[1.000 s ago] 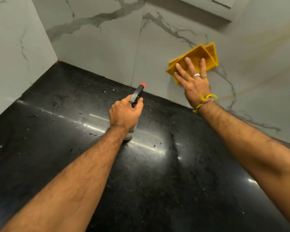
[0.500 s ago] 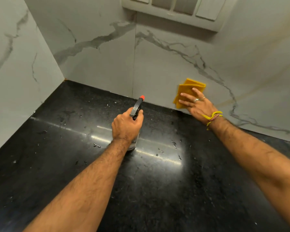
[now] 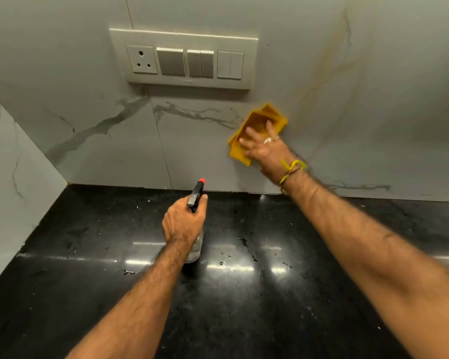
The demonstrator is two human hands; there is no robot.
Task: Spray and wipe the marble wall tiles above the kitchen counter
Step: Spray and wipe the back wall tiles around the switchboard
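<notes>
Marble wall tiles (image 3: 94,156), one yellow cloth (image 3: 257,120) under flat right-hand fingers (image 3: 252,133), left fingers (image 3: 202,200) gripping one spray bottle (image 3: 195,195)

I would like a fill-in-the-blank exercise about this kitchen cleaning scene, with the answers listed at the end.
1. The right hand presses a ____ cloth against the wall.
2. The left hand grips a spray bottle whose nozzle tip is ____.
3. The switch panel is mounted ____ the cloth.
4. The counter is ____ in colour.

Answers: yellow; red; above; black

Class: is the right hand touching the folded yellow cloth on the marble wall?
Touching. The head view shows the right hand pressing spread fingers flat on the folded yellow cloth.
</notes>
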